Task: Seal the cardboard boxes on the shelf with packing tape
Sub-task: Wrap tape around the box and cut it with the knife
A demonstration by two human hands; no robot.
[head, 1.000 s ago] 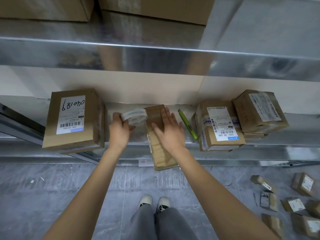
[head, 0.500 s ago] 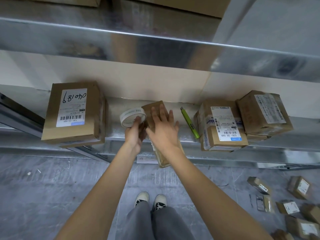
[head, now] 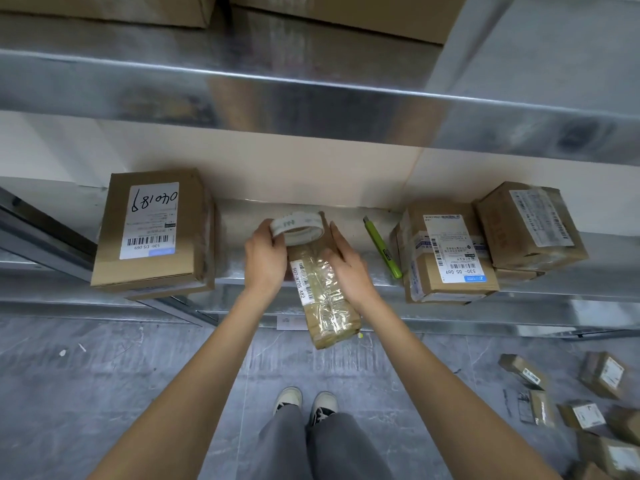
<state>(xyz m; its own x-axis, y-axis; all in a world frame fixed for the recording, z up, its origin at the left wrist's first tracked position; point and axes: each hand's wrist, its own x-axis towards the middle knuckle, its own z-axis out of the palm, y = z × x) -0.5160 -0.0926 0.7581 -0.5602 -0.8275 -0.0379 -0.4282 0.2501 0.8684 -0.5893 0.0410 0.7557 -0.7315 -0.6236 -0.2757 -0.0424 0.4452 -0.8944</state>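
Observation:
A long narrow cardboard box [head: 325,299], glossy with clear tape and bearing a barcode label, lies on the metal shelf [head: 242,268] and juts out over its front edge. My left hand [head: 265,261] grips a roll of packing tape [head: 299,228] held over the box's far end. My right hand [head: 349,268] holds the box's right side, fingers pointing toward the roll. The far end of the box is hidden behind the roll.
A large labelled box [head: 152,233] sits at the shelf's left. Two stacked labelled boxes [head: 446,251] and another box [head: 530,226] stand at the right. A green utility knife [head: 382,251] lies between. Several small parcels [head: 588,410] lie on the floor at right.
My left hand brought the tape roll rightward onto the far end of the narrow box. My right hand slid from the box's top to its right side, uncovering the barcode label.

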